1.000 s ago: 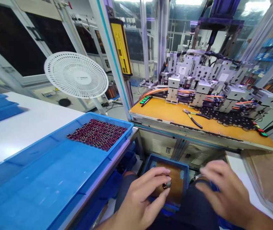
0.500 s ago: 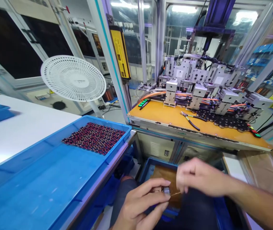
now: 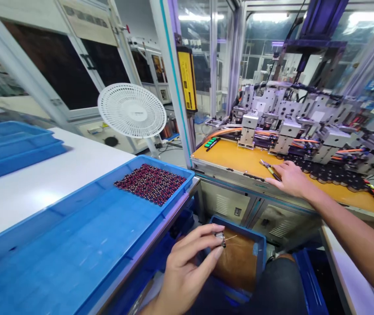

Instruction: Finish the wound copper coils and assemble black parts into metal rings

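My left hand (image 3: pixel 187 267) pinches a small silvery cylindrical part (image 3: pixel 220 236) between thumb and fingertips, above a blue bin. Thin copper-coloured wires (image 3: pixel 231 238) stick out of it to the right. Over on the orange bench top, my right hand (image 3: pixel 290 177) closes over the handles of small pliers (image 3: pixel 270 169) with yellow and black grips. The jaws point up and left; the hand hides most of the handles.
A large blue tray (image 3: pixel 75 245) at left holds many small dark, red-flecked parts (image 3: pixel 150 183). Behind the pliers stands a metal machine (image 3: pixel 288 129), with a row of black parts (image 3: pixel 331 173) before it. A white fan (image 3: pixel 134 111) and a brown-lined bin (image 3: pixel 239 262) also show.
My right hand has left the wire by the small part and moved up and forward to the pliers. The left hand still holds the part. The view has turned left.
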A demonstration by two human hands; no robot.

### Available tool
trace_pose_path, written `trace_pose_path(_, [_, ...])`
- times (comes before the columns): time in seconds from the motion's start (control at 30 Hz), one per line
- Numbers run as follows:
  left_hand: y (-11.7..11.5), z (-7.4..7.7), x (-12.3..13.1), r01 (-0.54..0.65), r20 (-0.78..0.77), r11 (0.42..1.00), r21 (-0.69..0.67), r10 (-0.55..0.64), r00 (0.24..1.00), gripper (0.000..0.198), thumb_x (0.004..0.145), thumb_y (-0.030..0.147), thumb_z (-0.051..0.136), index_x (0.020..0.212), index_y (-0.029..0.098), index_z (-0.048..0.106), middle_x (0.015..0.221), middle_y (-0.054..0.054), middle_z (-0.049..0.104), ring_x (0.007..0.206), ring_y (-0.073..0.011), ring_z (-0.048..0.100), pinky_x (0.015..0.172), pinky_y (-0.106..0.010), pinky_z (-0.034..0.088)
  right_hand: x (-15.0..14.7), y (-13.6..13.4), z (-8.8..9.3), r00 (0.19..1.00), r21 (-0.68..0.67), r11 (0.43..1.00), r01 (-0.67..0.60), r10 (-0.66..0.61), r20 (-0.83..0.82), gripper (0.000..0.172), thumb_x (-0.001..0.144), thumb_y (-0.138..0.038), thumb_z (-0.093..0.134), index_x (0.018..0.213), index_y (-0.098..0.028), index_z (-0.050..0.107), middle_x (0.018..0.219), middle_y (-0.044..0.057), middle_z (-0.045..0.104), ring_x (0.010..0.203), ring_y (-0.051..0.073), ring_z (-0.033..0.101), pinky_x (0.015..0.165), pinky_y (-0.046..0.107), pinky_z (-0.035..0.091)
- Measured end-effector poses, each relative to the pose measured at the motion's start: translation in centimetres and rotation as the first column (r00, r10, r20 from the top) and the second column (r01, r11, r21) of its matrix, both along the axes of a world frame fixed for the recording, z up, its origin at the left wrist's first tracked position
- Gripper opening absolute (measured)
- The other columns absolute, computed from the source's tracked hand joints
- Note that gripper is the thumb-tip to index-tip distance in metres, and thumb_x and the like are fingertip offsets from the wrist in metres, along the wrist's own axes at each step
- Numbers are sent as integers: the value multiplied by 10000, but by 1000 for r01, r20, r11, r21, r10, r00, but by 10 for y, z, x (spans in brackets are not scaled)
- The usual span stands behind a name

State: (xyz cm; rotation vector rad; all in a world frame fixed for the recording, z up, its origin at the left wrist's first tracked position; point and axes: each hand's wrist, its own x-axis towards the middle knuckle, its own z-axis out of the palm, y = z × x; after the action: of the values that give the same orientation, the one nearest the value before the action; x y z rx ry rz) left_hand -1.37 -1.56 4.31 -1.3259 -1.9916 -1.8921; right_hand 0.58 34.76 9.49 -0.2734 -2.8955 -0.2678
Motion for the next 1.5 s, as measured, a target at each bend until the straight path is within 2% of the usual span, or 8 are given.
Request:
trace_pose_path(0.17, [4,-1,-1,-9,76,1000,29,7,997,278,823,56,645,979,274,718,1083,-18,735,1018,-142,692,886,-228,559,47,-22,-11,996,-51,995,-90,90,-4,523,857,-264,515,1352,-100,476,1127,181,562,1004,295,544,908,427,459])
trace_pose_path(0.27, [7,1,0,6,96,999,41,-10,995,304,820,47,644,996,283,718,1090,-10,733,1005,-134,696,867,-211,561,88,-61,-35,988,-450,880,-153,118,-104,496,902,-262,475,1387,-181,410,1208,144,545,1105,255,547,998,412,444])
trace_pose_path(0.4, [9,3,1,12,70,999,38,-14,997,302,816,33,642,997,263,719,1081,-22,735,995,-131,697,864,-205,562,142,-128,-80,992,-954,300,-4,122,34,549,955,-425,471,1446,-241,308,1191,130,584,1081,205,604,1015,392,456])
trace_pose_path(0.53, [12,1,2,11,32,1000,19,-12,999,303,810,20,644,1004,240,721,1090,-41,730,993,-137,699,869,-209,563,164,-173,-109,977,-968,-250,-25,200,-77,619,887,-565,555,1417,-271,426,1178,135,615,1081,220,615,989,357,459])
trace_pose_path(0.6, [13,1,3,21,19,1000,8,-21,1000,304,812,18,644,1016,232,718,1109,-55,723,995,-146,700,865,-218,568,161,-184,-109,973,-914,-399,-75,171,-154,603,863,-622,547,1355,-273,518,1119,132,645,1032,220,629,940,349,477])
trace_pose_path(0.8, [12,2,6,29,-30,1000,-7,-29,999,312,808,1,641,1023,215,713,1123,-76,714,998,-166,700,862,-243,574,147,-190,-91,963,-945,-291,-149,174,-206,657,816,-524,663,1397,-270,493,1154,145,627,1045,242,617,994,454,452])
trace_pose_path(1.2, [3,5,7,26,-53,1000,-13,-27,998,313,806,-7,642,1022,210,706,1117,-64,711,992,-140,690,867,-215,558,138,-196,-69,972,-949,-312,-51,201,-118,461,856,-504,629,1231,-236,645,1045,124,623,883,196,614,845,390,523])
trace_pose_path(1.5, [1,2,9,31,-48,999,-15,-32,998,318,801,-10,642,1022,212,698,1096,-74,711,988,-167,692,873,-257,567,140,-198,-87,979,-975,-206,-87,165,-122,513,843,-403,628,1329,-245,576,861,68,607,627,117,528,594,278,495])
